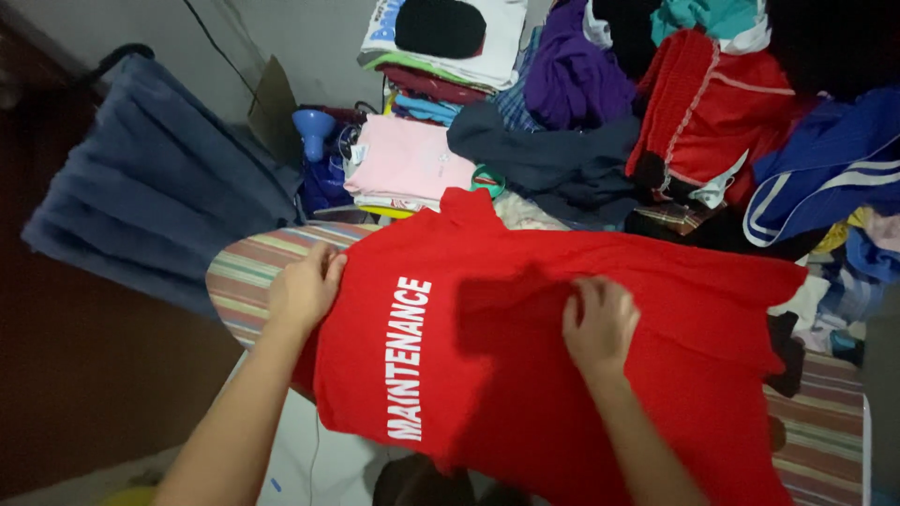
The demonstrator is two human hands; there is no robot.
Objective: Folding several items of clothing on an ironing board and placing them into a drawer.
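We have a red shirt [525, 347] with white lettering spread across the striped ironing board [246, 281], its lower part hanging over the near edge. We judge it light, soft and limp, likely to sag and crease wherever it is unsupported, so it is best taken at hems, seams or shoulders rather than mid-panel. Our left hand [305, 289] rests at the shirt's left edge, fingers curled onto the cloth where it meets the board. Our right hand [598, 323] sits near the middle, fingers bent and pinching up a fold of fabric. The hands are well apart. Beyond the board, on the far side, lie heaped clothes [600, 103] and a pink folded stack [408, 161].
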